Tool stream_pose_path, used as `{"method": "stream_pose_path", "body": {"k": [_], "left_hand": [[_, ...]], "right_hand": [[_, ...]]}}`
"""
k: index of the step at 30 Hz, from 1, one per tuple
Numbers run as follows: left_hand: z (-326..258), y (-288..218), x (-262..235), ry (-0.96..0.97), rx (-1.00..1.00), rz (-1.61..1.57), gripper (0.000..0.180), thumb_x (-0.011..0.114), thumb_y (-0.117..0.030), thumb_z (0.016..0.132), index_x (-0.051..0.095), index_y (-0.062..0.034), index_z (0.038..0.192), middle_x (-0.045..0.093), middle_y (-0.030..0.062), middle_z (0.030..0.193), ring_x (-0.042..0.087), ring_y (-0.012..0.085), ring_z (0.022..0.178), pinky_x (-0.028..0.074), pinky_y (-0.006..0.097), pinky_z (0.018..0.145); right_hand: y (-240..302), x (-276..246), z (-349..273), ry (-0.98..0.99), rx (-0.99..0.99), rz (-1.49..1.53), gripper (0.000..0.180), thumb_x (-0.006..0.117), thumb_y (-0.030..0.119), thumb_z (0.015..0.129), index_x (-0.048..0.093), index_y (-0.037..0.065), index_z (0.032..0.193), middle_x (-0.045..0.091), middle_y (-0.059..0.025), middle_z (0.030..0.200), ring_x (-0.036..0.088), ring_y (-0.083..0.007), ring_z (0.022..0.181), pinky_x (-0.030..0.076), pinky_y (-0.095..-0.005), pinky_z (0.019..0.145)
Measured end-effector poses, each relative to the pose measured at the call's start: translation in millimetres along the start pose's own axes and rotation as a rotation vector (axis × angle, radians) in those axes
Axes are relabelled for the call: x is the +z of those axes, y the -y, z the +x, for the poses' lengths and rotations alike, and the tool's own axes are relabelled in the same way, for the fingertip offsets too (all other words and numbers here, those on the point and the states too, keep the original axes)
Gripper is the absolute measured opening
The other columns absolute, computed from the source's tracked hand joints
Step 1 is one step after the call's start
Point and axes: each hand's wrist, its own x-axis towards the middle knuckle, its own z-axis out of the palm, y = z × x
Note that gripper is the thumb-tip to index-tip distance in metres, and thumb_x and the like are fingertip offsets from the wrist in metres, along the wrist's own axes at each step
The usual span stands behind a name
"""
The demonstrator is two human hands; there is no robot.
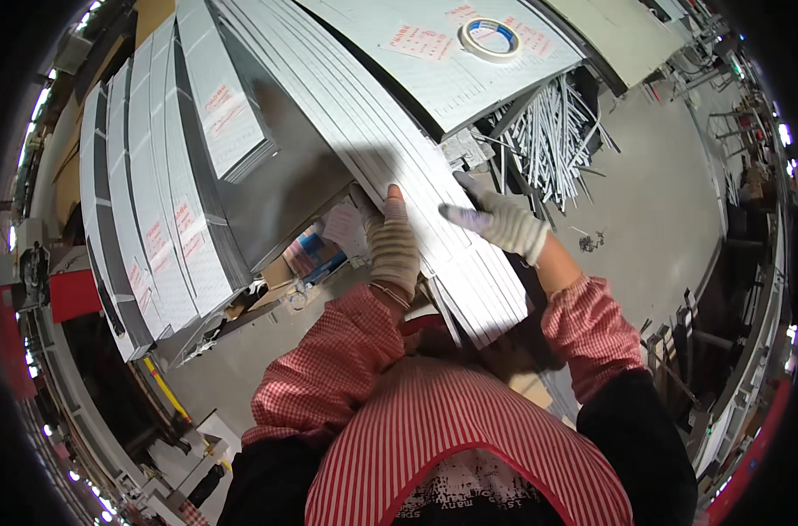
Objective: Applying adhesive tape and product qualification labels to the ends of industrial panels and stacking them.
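Observation:
A stack of long, pale grey-white strips (416,175) runs from the far side of the bench toward me, its near end overhanging close to my apron. On its left edge, my left hand (392,245), in a striped knit glove, is closed with the thumb on top; its other fingers are mostly hidden. My right hand (504,223), gloved the same way, grips the opposite edge, thumb across the top and a finger along the side. A few thinner strips (445,311) hang at a slant under the near end.
Film-covered panels (166,210) with red print stand in stacks at the left. A roll of tape (491,40) lies on a wide film-covered sheet (399,44) at the far right. Below it is a heap of thin metal strips (552,140). Grey floor (653,184) stretches off to the right.

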Motion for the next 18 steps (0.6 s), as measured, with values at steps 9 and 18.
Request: {"method": "stream_pose_path", "body": {"k": [9,18], "left_hand": [[-4,-21,1,-0.030,0.096,0.047,0.077,0.054,-0.060,0.093,0.050,0.0063,0.131,0.065,0.0172,0.114,0.063,0.0255,0.100,0.052,0.035,0.088],[-4,-35,4,0.010,-0.055,-0.040,0.093,0.072,-0.023,0.085,0.015,-0.0043,0.155,0.045,0.0180,0.142,0.049,0.0292,0.124,0.038,0.037,0.108]], "right_hand": [[-23,19,-77,-0.209,-0.260,-0.113,0.050,0.067,0.030,0.091,0.056,0.001,0.129,0.056,-0.0188,0.103,0.056,-0.0361,0.095,0.046,-0.0409,0.086],[-30,21,-82,-0.287,-0.214,0.006,0.048,0.066,0.030,0.092,0.057,0.003,0.131,0.057,-0.0197,0.110,0.057,-0.0353,0.105,0.046,-0.0393,0.092]]}}
